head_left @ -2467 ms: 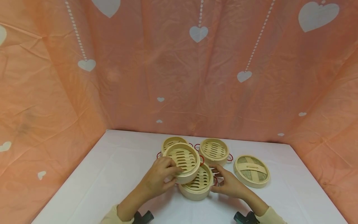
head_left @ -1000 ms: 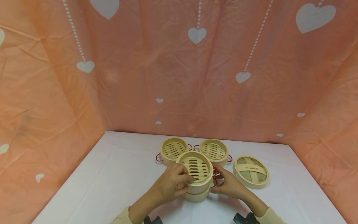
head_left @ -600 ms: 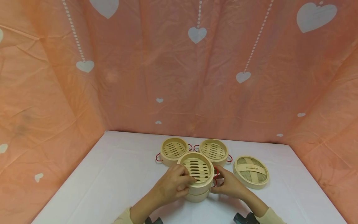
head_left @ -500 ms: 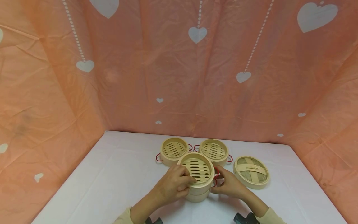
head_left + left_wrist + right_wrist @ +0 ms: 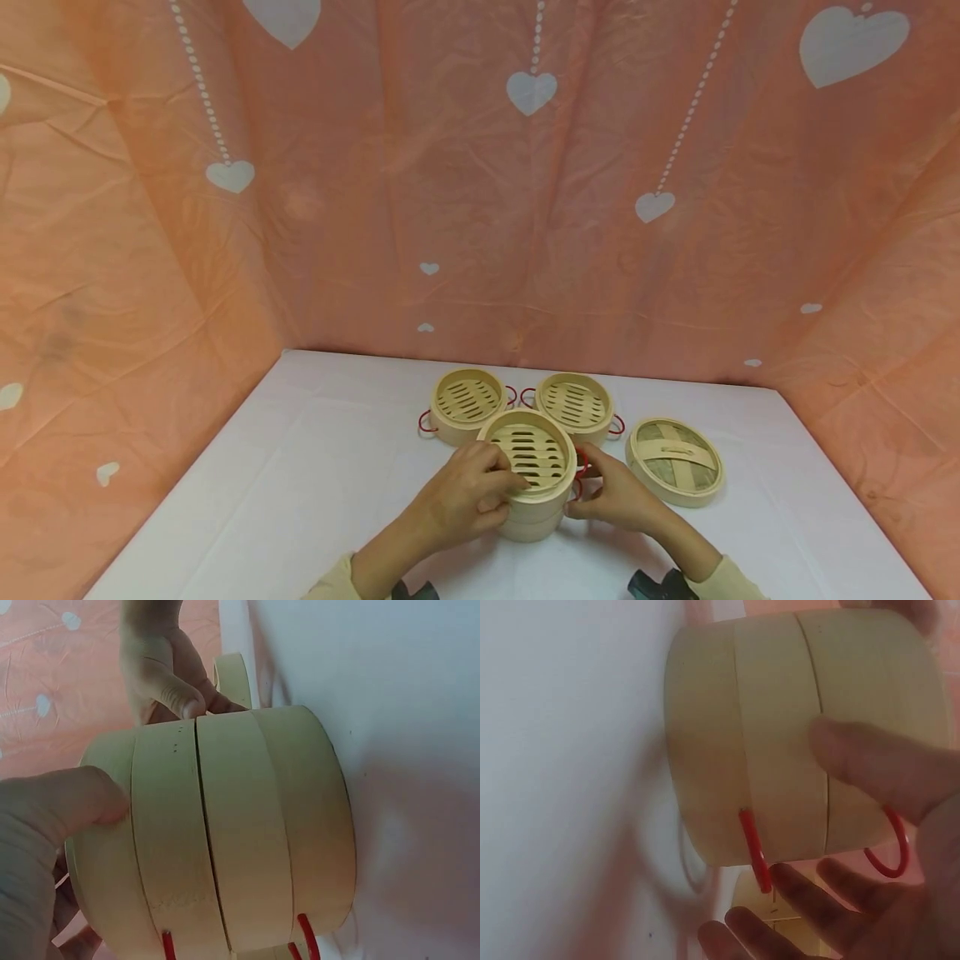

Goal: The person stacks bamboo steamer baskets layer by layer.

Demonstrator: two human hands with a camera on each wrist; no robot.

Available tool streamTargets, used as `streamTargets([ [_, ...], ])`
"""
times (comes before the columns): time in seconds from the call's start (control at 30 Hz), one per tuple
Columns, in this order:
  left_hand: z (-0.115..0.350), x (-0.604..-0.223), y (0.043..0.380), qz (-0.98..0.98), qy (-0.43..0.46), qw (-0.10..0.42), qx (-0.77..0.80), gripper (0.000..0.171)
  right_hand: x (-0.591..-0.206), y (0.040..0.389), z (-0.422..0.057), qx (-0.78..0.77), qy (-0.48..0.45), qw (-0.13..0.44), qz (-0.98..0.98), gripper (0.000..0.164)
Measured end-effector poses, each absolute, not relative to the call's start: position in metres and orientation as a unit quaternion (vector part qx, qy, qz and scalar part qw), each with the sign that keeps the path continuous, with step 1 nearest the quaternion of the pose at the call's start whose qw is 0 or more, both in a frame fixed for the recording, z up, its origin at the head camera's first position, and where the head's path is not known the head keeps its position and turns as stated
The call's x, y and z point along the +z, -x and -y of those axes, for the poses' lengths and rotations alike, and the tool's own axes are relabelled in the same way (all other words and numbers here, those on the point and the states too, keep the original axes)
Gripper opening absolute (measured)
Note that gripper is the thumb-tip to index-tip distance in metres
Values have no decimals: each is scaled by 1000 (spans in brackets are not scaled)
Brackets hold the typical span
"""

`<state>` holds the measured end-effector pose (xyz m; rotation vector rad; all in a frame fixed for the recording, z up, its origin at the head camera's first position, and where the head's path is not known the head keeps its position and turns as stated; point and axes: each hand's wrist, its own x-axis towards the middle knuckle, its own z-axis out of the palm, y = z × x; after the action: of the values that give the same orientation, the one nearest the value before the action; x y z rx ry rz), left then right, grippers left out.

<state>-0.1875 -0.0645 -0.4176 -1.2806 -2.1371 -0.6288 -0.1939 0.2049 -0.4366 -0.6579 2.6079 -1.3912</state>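
Note:
Two bamboo steamer baskets stand stacked in front of me, the upper basket (image 5: 528, 457) level on the lower basket (image 5: 527, 530). The upper one has a slatted floor. My left hand (image 5: 474, 492) grips the upper basket's near-left rim, with its thumb (image 5: 101, 796) outside and its fingers over the edge. At the stack's right side is my right hand (image 5: 611, 492). Its thumb (image 5: 847, 750) lies at the seam between the baskets, and its fingers reach round behind the red handles (image 5: 755, 851). In the right wrist view the seam is a thin dark line.
Behind the stack sit two more steamer baskets, a left one (image 5: 452, 429) and a right one (image 5: 585, 429), both with red loop handles. A woven steamer lid (image 5: 675, 461) lies to the right on the white table (image 5: 322, 442). Orange curtains (image 5: 465, 192) enclose the back and sides.
My left hand has brought the upper basket right and down from a tilt onto the lower one, and the gap between them has narrowed. The right hand stays nearly in place.

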Motion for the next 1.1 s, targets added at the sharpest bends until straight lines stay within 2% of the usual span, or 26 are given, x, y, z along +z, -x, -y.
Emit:
streamTargets([
  [0.2,68,-413,188,797,483,276,-234,34,-434,195,-205,-454,229,46,-860,87],
  [0.5,84,-402,192,815,458,230,-270,42,-422,194,-201,-441,241,29,-864,90],
  [0.8,99,-395,200,827,434,239,-267,48,-420,197,-200,-429,256,16,-866,94],
  [1.1,113,-394,211,842,407,226,-273,52,-417,196,-197,-424,242,26,-872,96],
])
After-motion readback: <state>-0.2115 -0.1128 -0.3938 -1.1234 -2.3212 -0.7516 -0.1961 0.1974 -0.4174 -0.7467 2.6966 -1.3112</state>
